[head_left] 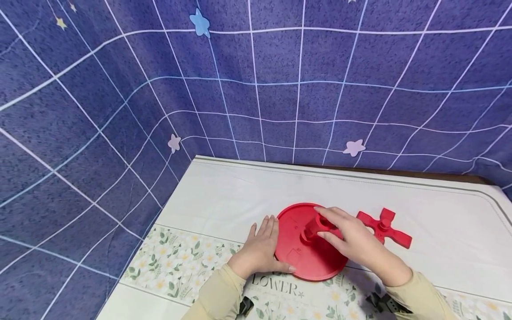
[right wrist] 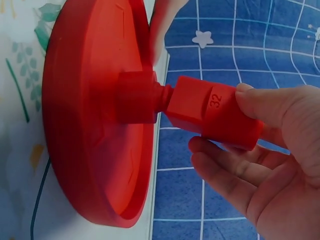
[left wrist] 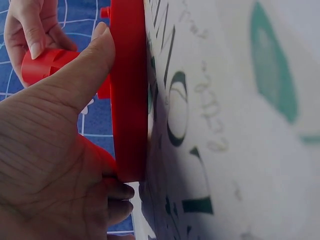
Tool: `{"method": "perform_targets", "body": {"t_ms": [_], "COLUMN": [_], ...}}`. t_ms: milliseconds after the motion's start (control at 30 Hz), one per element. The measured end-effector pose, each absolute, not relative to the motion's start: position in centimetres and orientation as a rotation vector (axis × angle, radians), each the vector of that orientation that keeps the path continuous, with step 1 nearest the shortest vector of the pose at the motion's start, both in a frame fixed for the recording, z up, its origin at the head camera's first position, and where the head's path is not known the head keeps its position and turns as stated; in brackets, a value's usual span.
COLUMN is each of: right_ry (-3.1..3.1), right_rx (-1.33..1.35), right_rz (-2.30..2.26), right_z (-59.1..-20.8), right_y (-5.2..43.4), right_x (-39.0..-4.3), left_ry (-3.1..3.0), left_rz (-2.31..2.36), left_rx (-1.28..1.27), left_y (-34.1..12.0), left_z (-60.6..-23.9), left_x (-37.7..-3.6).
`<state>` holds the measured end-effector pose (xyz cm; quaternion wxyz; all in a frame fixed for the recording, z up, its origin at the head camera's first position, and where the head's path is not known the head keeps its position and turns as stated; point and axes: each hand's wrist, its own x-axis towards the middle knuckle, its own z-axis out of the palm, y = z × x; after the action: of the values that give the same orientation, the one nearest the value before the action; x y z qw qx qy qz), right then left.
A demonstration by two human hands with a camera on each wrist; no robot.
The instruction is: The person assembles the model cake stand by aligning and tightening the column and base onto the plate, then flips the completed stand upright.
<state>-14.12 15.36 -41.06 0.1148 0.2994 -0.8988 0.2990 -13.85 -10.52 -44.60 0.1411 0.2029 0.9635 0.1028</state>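
Observation:
A round red disc (head_left: 290, 240) with a raised rim lies on the table, a short post (right wrist: 137, 97) rising from its middle. My left hand (head_left: 260, 250) rests at the disc's left edge, fingers extended, thumb along the near rim. With my right hand (head_left: 352, 233) I hold a red plastic piece (right wrist: 192, 105) marked "32", thumb on one side and fingers on the other. That piece has a flat-sided section and a rounded end. It sits tilted at the top of the post, its narrow neck meeting the post in the right wrist view.
To the right of the disc lies a red cross-shaped part (head_left: 385, 225) with a round centre, partly behind my right hand. A white table cover (head_left: 236, 186) with a floral band lies underneath. A blue gridded curtain (head_left: 276, 102) with stars hangs behind and to the left.

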Motion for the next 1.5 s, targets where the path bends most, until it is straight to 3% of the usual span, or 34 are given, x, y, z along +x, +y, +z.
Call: {"method": "perform_targets", "body": {"t_ms": [500,1167,1500], "right_ry": [-2.591,-2.606,-2.611], "right_rx": [0.929,0.744,0.788], "right_rz": [0.943,1.011,1.160], "right_z": [-41.5,-42.8,-43.0], "right_y": [13.8,13.0,13.5], "right_x": [-14.6,-15.0,-14.8], "left_ry": [2.761,2.755,2.758], "left_rz": [0.325,0.329,0.351], "left_rx": [0.576,0.554,0.555], "left_y": [-10.6,-10.6,-10.5], "left_z": [-44.7,-44.6,-44.7], "left_x": [-13.9,-13.8,-13.8]}}
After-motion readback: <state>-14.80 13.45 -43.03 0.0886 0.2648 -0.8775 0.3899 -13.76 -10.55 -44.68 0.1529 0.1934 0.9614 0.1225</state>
